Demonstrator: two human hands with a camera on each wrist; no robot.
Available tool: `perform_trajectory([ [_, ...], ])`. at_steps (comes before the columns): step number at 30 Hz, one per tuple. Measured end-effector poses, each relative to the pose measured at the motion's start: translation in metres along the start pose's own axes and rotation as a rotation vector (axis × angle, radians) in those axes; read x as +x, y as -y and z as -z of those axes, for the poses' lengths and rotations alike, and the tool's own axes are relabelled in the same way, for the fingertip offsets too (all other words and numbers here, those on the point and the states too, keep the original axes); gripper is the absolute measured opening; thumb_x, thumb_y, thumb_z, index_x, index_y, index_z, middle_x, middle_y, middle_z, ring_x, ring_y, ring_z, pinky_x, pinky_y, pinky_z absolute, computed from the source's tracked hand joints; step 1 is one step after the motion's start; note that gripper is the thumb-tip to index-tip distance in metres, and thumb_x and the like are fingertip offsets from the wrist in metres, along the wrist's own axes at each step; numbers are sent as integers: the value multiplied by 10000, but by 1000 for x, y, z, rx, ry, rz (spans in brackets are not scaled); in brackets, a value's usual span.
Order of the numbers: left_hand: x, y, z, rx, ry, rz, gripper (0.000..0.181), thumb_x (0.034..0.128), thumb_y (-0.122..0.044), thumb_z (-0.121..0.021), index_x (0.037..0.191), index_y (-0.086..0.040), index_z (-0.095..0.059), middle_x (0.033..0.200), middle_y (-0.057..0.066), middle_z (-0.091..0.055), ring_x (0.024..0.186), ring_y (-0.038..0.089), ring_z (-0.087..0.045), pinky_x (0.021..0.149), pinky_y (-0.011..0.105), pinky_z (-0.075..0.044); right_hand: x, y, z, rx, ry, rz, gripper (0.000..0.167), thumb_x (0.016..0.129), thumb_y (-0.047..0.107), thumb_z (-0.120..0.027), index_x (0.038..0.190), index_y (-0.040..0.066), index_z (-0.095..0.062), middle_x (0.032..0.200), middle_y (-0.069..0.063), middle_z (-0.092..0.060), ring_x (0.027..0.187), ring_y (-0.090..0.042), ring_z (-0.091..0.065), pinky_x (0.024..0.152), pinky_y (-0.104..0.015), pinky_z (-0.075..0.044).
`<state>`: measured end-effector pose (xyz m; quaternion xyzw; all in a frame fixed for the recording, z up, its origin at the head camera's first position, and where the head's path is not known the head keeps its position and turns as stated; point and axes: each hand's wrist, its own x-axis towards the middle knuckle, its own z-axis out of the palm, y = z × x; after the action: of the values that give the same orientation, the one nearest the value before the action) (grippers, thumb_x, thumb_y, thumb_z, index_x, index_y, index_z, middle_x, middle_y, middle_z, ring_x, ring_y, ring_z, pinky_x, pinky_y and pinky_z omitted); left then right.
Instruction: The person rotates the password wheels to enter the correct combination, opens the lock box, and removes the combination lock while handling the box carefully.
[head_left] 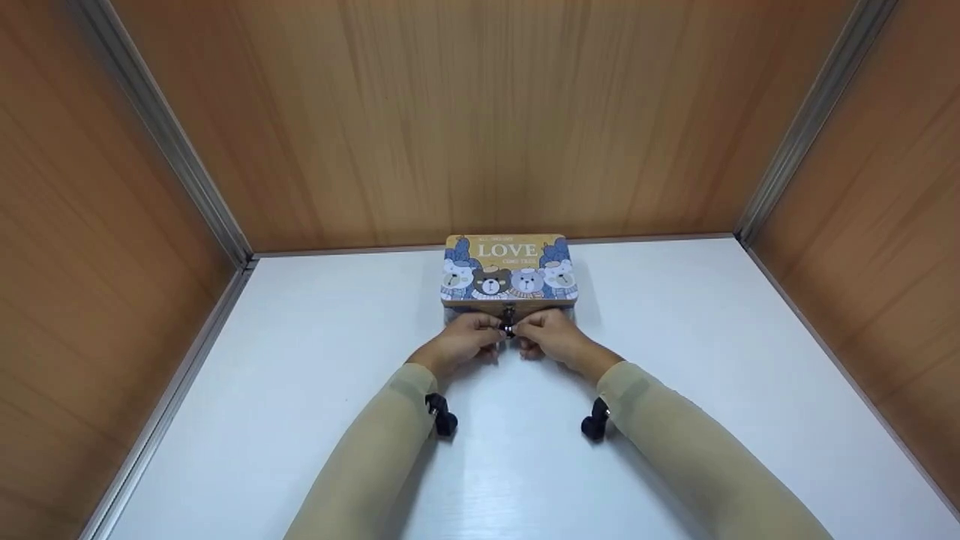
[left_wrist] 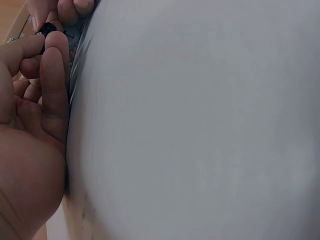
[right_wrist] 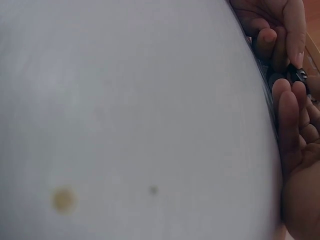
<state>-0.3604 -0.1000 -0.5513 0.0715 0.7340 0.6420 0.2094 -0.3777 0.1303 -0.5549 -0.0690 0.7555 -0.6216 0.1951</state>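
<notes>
A tin box (head_left: 508, 268) with bears and the word LOVE on its lid stands at the back of the table, lid down. At its front clasp (head_left: 509, 310) is a small black padlock (head_left: 508, 330), largely covered by fingers. My left hand (head_left: 466, 341) pinches the padlock from the left with thumb and forefinger. From the other side my right hand (head_left: 553, 337) pinches it too. In the right wrist view the padlock (right_wrist: 299, 74) shows light marks between the fingertips. Whether its shackle is locked cannot be made out.
The white table (head_left: 337, 360) carries the box close to the wooden back wall (head_left: 480, 120). Wooden side panels (head_left: 97, 247) with metal edge strips enclose the table on both sides. A black wrist camera (head_left: 442, 416) is strapped at each sleeve.
</notes>
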Motion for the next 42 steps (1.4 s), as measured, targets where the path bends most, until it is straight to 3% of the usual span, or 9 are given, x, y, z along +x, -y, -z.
perform_trajectory([
  [13, 3, 1, 1, 21, -2, 0, 212, 1099, -103, -688, 1265, 8, -759, 1053, 56, -748, 771, 132, -682, 728, 242, -617, 3, 0, 2, 48, -6, -42, 307, 1136, 201, -624, 930, 13, -753, 742, -16, -720, 645, -128, -735, 624, -234, -646],
  [24, 1, -1, 1, 15, 5, -2, 205, 1106, -113, -685, 1253, 8, -760, 981, 36, -711, 761, 129, -682, 723, 243, -613, 4, -3, 4, 20, 2, -22, 195, 1047, 121, -752, 1166, -19, -817, 832, -35, -764, 690, -119, -741, 660, -230, -656],
  [34, 2, 0, 0, 13, 4, 0, 209, 1108, -106, -679, 1252, 24, -756, 940, 30, -699, 755, 129, -682, 719, 246, -611, 2, -2, 2, 1, -7, -16, 220, 1062, 124, -745, 1187, -45, -811, 813, -16, -728, 681, -102, -722, 653, -217, -644],
  [42, 2, 0, 1, 14, -3, 4, 175, 1110, -103, -667, 1222, -3, -758, 944, 37, -702, 763, 139, -689, 725, 252, -620, 2, -1, 1, 1, -5, -7, 193, 1062, 111, -703, 1115, -35, -817, 773, -7, -699, 654, -104, -705, 630, -215, -636],
])
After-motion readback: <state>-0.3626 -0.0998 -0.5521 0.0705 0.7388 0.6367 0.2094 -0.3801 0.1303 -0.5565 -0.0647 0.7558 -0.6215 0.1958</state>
